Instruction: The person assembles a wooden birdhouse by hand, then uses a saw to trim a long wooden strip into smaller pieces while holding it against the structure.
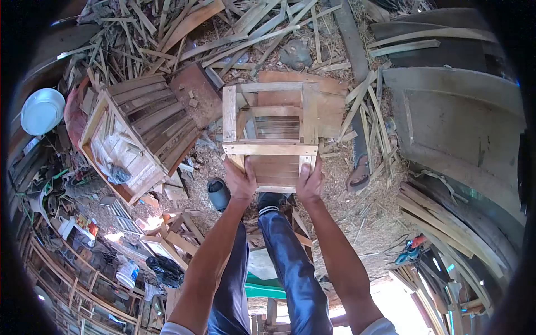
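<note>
A small wooden frame (271, 149), built of pale slats with open sides, is held out in front of me above the ground. My left hand (240, 180) grips its near left post, with the thumb on top. The near right post is in the grip of my right hand (310, 180). Beyond the frame, a flat wooden board (329, 106) lies on the debris. A slatted wooden crate (151, 114) with clear plastic inside stands tilted to the left of the frame.
Scrap slats (268, 36) are heaped at the far side. A handsaw (359, 167) lies on the ground to the right. Large panels (458, 117) lean at the right, near stacked planks (446, 218). A white basin (43, 111) is at the far left.
</note>
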A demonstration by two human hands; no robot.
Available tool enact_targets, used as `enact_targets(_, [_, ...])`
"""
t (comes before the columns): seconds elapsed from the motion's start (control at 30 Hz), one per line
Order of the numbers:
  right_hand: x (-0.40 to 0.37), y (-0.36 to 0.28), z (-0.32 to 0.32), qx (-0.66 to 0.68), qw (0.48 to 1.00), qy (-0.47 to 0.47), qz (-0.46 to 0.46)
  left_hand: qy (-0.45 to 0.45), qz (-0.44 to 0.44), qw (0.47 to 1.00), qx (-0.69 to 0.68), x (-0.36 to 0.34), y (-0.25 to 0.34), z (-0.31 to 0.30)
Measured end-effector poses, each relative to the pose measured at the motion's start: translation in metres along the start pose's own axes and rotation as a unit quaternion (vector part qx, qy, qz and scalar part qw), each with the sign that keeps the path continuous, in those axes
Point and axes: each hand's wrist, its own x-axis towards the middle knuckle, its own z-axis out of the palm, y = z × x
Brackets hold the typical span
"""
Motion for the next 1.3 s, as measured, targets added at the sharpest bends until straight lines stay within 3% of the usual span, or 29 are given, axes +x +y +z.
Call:
enact_targets(0.1, [0.006,-0.009,0.003,-0.007,1.000,0.001,-0.016,-0.032,-0.036,0.999,0.020,0.005,0.000,-0.003])
enact_targets(0.17, [0.011,-0.025,-0.001,-0.066,0.997,-0.011,0.048,-0.025,-0.040,0.999,0.012,0.019,0.007,-0.003])
enact_targets(0.27, [0.034,-0.048,-0.010,-0.030,0.991,-0.044,0.124,-0.064,-0.093,0.993,0.024,0.038,0.042,-0.015])
enact_targets(0.3, [0.040,-0.054,-0.015,-0.078,0.993,-0.013,0.086,-0.101,-0.133,0.985,0.040,0.044,0.053,-0.019])
enact_targets(0.37, [0.050,-0.052,-0.021,-0.028,0.999,-0.020,0.032,-0.099,-0.128,0.986,0.029,0.049,0.050,-0.017])
enact_targets(0.5, [0.051,-0.045,-0.024,-0.034,0.999,-0.017,0.040,-0.021,-0.082,0.991,-0.107,0.059,0.055,-0.017])
enact_targets(0.57, [0.051,-0.052,-0.031,0.040,0.997,-0.047,0.055,-0.104,-0.168,0.958,-0.206,0.067,0.053,-0.026])
enact_targets(0.6, [0.055,-0.045,-0.036,0.100,0.985,-0.084,0.109,-0.132,-0.237,0.922,-0.276,0.069,0.050,-0.030])
enact_targets(0.63, [0.053,-0.054,-0.045,0.100,0.985,-0.086,0.111,-0.132,-0.238,0.922,-0.274,0.068,0.051,-0.038])
enact_targets(0.7, [0.056,-0.085,-0.069,0.129,0.959,-0.146,0.205,-0.192,-0.237,0.903,-0.303,0.070,0.060,-0.056])
enact_targets(0.77, [0.052,-0.074,-0.070,0.087,0.972,-0.145,0.166,-0.166,-0.215,0.902,-0.335,0.059,0.066,-0.058])
enact_targets(0.83, [0.044,-0.084,-0.074,0.183,0.960,-0.118,0.174,-0.151,-0.172,0.927,-0.299,0.052,0.089,-0.076])
enact_targets(0.87, [0.040,-0.093,-0.078,0.225,0.945,-0.139,0.190,-0.138,-0.204,0.926,-0.285,0.048,0.108,-0.086])
enact_targets(1.0, [0.026,-0.120,-0.086,0.243,0.950,-0.110,0.163,-0.110,-0.123,0.958,-0.234,0.034,0.144,-0.092])
enact_targets(1.1, [0.025,-0.137,-0.076,0.283,0.931,-0.169,0.159,-0.045,-0.087,0.970,-0.224,0.032,0.140,-0.073])
enact_targets(1.17, [0.026,-0.135,-0.059,0.288,0.927,-0.196,0.137,-0.019,-0.090,0.990,-0.103,0.037,0.132,-0.065])
enact_targets(1.23, [0.027,-0.128,-0.040,0.303,0.916,-0.214,0.155,-0.035,-0.104,0.988,-0.113,0.044,0.119,-0.061])
enact_targets(1.3, [0.026,-0.118,-0.022,0.319,0.907,-0.214,0.174,-0.077,0.071,0.991,-0.084,0.052,0.106,-0.064])
